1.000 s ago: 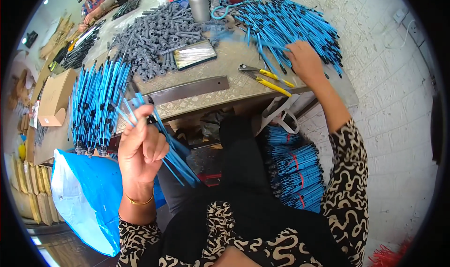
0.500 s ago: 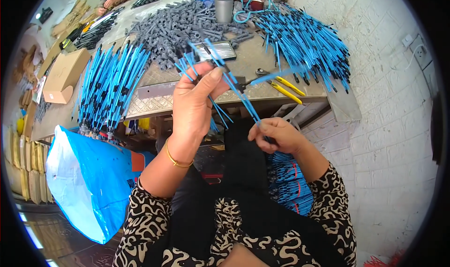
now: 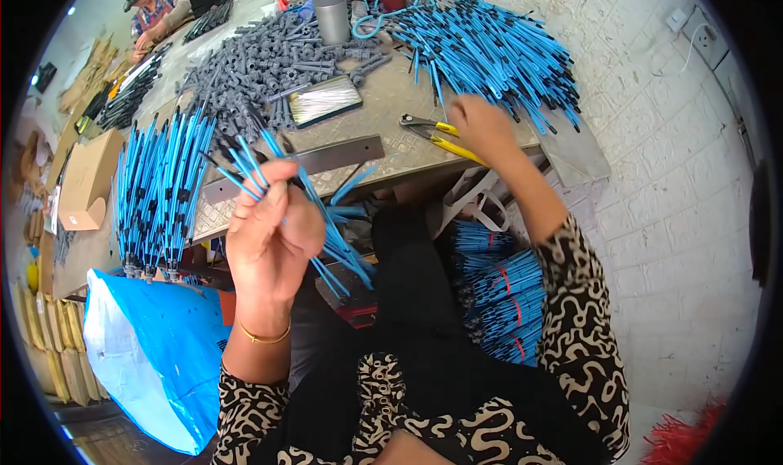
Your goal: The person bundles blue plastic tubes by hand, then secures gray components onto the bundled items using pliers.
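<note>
My left hand is closed round a loose bunch of thin blue tubes with black fittings, raised in front of the table edge. Some black tips poke up past the thumb, and the tubes fan out to the right and downward. Reaching over the table, my right hand is by the near edge of a big pile of similar blue tubes. Its fingers curl away from view and are slightly blurred, so whatever they hold is hidden. Just beneath it lie yellow-handled pliers.
Grey plastic fittings are heaped mid-table beside a metal cup and a tray of thin pins. Blue tubes stand bunched at left, near a cardboard box and blue sack. Tied bundles sit below. A person works opposite.
My right hand has left the tube it held near my lap and moved up to the pile's edge. My left hand has moved left and lower with its tubes.
</note>
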The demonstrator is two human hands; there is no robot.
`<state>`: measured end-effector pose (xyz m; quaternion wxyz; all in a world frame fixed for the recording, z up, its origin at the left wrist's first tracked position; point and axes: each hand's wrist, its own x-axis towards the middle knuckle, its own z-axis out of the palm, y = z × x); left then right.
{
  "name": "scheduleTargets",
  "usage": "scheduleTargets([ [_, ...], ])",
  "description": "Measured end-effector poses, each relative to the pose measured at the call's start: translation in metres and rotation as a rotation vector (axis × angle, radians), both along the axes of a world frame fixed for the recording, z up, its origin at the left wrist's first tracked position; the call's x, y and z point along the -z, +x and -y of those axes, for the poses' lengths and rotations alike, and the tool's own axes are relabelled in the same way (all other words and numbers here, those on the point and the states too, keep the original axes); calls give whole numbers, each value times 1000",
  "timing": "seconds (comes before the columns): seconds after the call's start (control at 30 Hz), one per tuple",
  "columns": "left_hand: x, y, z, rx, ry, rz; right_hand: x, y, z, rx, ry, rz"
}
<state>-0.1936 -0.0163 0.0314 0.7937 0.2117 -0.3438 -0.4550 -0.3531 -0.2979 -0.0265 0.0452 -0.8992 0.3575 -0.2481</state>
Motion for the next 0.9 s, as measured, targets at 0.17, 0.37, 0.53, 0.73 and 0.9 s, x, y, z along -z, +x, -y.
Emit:
scheduleTargets([
  [0.17,6,8,-11,244,101,-72,13,11,53,153,-140,-310],
  [0.37,2,6,-10,-5,313,-59,-10,7,-5,-17,8,117],
  [0.53,-8,1,5,-117,295,-151,-16,-7,-61,-335,385,533],
  [0.73,-9,5,6,-190,282,-87,-25,-7,-106,-507,836,686],
  [0.9,7,9,4,-329,263,-114,-33,-11,-143,-594,419,365],
])
